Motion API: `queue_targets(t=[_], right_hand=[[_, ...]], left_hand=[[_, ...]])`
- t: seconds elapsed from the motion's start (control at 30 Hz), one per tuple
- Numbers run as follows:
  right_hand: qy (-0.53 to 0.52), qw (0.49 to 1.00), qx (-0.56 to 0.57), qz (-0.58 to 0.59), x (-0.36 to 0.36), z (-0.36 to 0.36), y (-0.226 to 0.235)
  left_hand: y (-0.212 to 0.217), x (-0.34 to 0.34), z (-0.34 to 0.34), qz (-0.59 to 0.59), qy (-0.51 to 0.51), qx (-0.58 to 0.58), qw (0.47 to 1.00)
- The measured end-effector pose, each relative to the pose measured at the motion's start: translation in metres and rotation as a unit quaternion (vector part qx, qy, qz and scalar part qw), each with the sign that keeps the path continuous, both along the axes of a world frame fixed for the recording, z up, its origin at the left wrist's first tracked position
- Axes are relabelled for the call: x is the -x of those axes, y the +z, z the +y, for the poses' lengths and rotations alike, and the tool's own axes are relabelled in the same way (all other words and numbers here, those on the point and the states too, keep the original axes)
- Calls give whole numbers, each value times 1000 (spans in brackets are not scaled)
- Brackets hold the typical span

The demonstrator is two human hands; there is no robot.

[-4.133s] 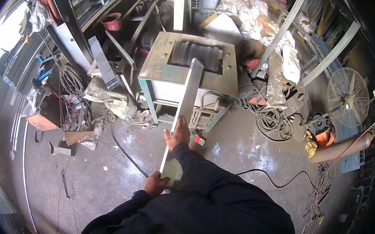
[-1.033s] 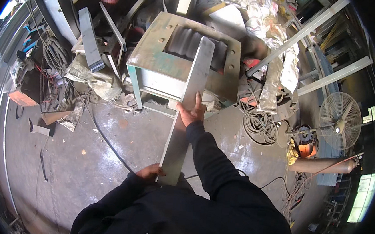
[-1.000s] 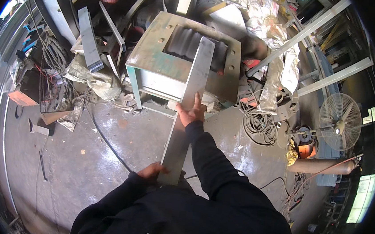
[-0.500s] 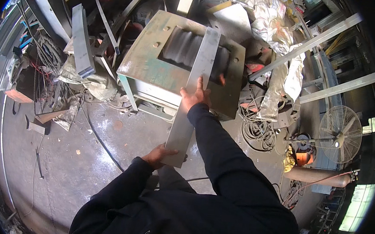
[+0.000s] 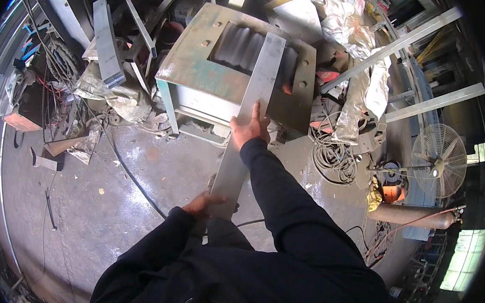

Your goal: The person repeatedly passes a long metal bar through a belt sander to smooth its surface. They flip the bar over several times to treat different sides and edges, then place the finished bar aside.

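Note:
A long flat steel bar [image 5: 264, 75] slopes from my body out over a grey-green metal machine [image 5: 195, 61]. Its far end lies across the machine's rectangular opening, where a dark, ridged, wavy surface [image 5: 237, 47] shows. My left hand [image 5: 204, 204] grips the bar's near end, thumb on top and fingers partly hidden beneath. Farther up the bar, just short of the machine's near edge, my right hand [image 5: 251, 131] holds it from the right side. Its index finger is stretched along the top face and its thumb reaches the left edge.
Metal strips [image 5: 107, 41] and a crumpled sheet [image 5: 117, 97] lie left of the machine. On the right are coiled cables [image 5: 334, 159], a standing fan [image 5: 439, 163], a gas cylinder [image 5: 413, 216] and square tubes [image 5: 437, 103] jutting inward. A cable [image 5: 130, 179] crosses the floor.
The bar has slid slightly toward me over the machine, both hands keeping their hold. The whole view has shifted a little, so the surroundings sit higher in the picture.

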State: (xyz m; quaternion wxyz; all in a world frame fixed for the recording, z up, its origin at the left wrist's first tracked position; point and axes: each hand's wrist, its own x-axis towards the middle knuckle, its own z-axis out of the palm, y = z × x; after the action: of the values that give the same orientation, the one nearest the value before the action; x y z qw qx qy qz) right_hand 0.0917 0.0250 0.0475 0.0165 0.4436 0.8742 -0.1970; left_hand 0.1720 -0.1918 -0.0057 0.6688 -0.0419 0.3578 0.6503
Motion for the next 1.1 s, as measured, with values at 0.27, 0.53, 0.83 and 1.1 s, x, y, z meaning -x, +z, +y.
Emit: queue_targets(t=[0.27, 0.53, 0.83, 1.1], right_hand=[[-1, 1000, -13, 25, -43, -47, -12], [-19, 995, 73, 70, -91, -89, -35], [-188, 593, 646, 443, -92, -41, -59], [-175, 574, 628, 496, -93, -31, -53]], left_hand=[[-34, -43, -53, 12, -11, -1, 1000], [-52, -74, -118, 130, -26, 77, 988], [26, -70, -120, 656, -22, 233, 718], [27, -57, -114, 778, 53, 270, 565]])
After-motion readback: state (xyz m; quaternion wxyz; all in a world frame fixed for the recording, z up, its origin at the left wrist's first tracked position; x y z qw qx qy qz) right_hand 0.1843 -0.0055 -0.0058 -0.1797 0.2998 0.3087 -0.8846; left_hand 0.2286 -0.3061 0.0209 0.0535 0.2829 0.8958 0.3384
